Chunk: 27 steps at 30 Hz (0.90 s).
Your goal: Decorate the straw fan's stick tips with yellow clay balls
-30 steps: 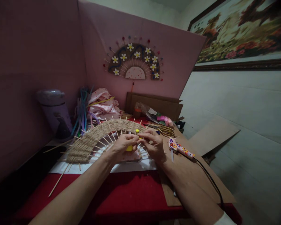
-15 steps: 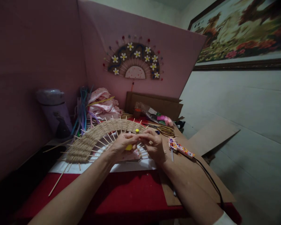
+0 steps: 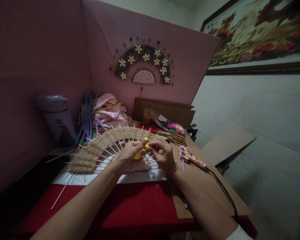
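My left hand (image 3: 130,154) is closed round a yellow lump (image 3: 137,155) that looks like modelling clay. A small yellow piece (image 3: 146,139) shows at its thumb and fingertip, and another yellow bit (image 3: 147,146) sits between the two hands. My right hand (image 3: 165,156), with a ring on one finger, has its thumb and forefinger pinched at that lower bit. Both hands hover over the right part of a half-round woven fan (image 3: 90,151) of brown cord on thin sticks. Its pink dotted centre (image 3: 142,165) is partly hidden by the left hand.
A flowered glue gun (image 3: 192,157) with a black cord lies on brown cardboard (image 3: 205,190) at right. Scissors (image 3: 176,138), a plastic bag, pink cloth (image 3: 110,110), pipe cleaners (image 3: 87,113) and a lilac tumbler (image 3: 58,121) stand behind. A finished fan (image 3: 146,58) hangs on the pink board.
My hands have drawn slightly apart at the fingertips. A second small yellow bit now shows between them, below the first. The fan and the table things stay put.
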Available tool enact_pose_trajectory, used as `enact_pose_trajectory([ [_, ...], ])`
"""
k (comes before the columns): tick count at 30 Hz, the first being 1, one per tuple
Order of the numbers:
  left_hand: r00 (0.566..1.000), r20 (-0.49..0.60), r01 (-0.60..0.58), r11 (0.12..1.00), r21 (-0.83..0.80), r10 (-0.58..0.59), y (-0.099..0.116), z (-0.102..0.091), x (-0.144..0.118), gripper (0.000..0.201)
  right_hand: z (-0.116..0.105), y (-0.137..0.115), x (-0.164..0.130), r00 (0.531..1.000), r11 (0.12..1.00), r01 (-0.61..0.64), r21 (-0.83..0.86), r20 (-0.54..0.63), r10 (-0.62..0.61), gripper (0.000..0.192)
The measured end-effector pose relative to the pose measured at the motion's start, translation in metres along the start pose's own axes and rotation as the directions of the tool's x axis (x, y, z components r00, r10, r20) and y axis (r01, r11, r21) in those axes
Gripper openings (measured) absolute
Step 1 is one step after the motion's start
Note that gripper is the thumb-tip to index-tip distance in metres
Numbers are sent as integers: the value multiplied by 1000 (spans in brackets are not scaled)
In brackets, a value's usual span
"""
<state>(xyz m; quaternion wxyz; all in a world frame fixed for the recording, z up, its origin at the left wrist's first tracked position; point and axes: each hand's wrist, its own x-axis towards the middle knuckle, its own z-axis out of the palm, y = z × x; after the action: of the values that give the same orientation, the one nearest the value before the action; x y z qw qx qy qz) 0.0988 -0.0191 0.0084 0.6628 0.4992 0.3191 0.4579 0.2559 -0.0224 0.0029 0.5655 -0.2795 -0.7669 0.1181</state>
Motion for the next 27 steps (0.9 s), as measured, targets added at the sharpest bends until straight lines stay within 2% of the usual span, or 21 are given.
enact_pose_trajectory([
  [3, 999, 31, -20, 1000, 4, 20, -1, -2, 0, 42, 0, 1, 0, 999, 1000, 4, -6, 34, -4, 6],
  [6, 999, 17, -32, 999, -5, 32, -2, -2, 1, 43, 0, 3, 0, 998, 1000, 11, -22, 67, -9, 9],
  [10, 999, 34, -15, 1000, 19, 14, -3, -3, 2, 42, 0, 4, 0, 999, 1000, -12, -20, 37, 12, 3],
  [15, 998, 34, -44, 999, 14, 43, -2, -4, 3, 40, -1, 4, 1, 998, 1000, 6, -2, 69, -6, 7],
  [21, 998, 56, -3, 999, 34, 1, 0, -2, 0, 41, 0, 3, 1, 999, 1000, -2, 13, 36, 1, 4],
  [27, 999, 41, -13, 1000, -27, 14, 0, -2, 0, 39, 0, 1, 1, 999, 999, 4, 40, 45, -6, 6],
])
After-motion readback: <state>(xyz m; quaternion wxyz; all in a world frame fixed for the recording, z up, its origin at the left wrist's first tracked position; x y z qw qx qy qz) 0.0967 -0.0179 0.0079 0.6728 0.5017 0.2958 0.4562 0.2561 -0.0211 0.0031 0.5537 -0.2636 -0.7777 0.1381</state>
